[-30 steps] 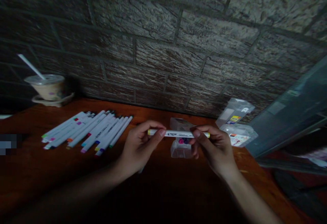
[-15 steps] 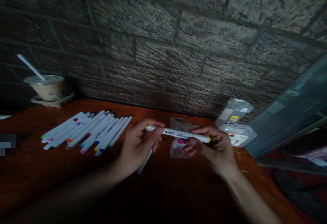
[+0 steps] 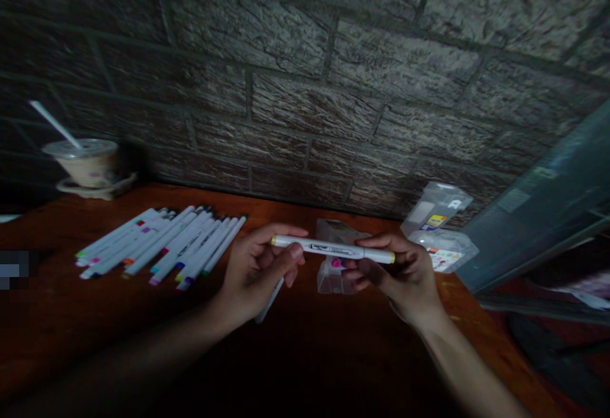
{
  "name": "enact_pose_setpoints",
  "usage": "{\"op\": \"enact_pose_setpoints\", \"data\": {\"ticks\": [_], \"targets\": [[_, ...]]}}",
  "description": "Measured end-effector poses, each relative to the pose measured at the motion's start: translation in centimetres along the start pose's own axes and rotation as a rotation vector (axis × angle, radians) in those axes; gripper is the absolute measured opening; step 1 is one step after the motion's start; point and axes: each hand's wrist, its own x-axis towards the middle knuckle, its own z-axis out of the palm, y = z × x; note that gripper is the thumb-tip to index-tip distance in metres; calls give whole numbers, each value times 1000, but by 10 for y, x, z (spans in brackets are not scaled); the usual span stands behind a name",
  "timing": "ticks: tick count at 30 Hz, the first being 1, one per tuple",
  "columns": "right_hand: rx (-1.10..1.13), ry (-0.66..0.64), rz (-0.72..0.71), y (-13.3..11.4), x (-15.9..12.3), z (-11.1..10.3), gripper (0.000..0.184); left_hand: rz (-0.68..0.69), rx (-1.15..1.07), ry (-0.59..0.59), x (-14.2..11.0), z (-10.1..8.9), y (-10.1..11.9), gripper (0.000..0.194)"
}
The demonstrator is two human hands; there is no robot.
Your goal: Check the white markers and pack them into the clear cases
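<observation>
A white marker (image 3: 328, 248) with yellow bands at both ends is held nearly level between my two hands. My left hand (image 3: 262, 272) pinches its left end between thumb and fingers; my right hand (image 3: 400, 275) grips the right end the same way. Under my left hand a second white marker (image 3: 271, 300) shows in part, and I cannot tell whether it lies on the table. Behind the held marker stands a clear plastic case (image 3: 333, 281), with a few coloured marker ends showing in it, partly covered by my right fingers.
Several white markers (image 3: 190, 240) with coloured ends lie side by side on the wooden table (image 3: 119, 329). At the back left, a lidded drink cup (image 3: 88, 164) with a straw sits in a holder. Clear plastic packaging (image 3: 436, 211) stands back right, against the stone-block wall (image 3: 305, 100).
The held marker tilted down to the right, then came back closer to level. My left fingers have loosened slightly, and more of the marker under my left hand shows.
</observation>
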Motion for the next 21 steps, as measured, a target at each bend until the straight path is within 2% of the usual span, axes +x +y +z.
{"op": "enact_pose_setpoints", "data": {"ticks": [8,10,15,21], "targets": [[32,-36,-27,5,0,-1,17,25,16,33,1,3,0,9],[39,-49,-27,6,0,-1,15,8,19,40,2,4,1,9],[46,-60,-25,9,0,-1,15,-59,34,40,3,6,2,24],[76,-33,21,8,2,-1,17,-94,40,9,3,4,-1,15]]}}
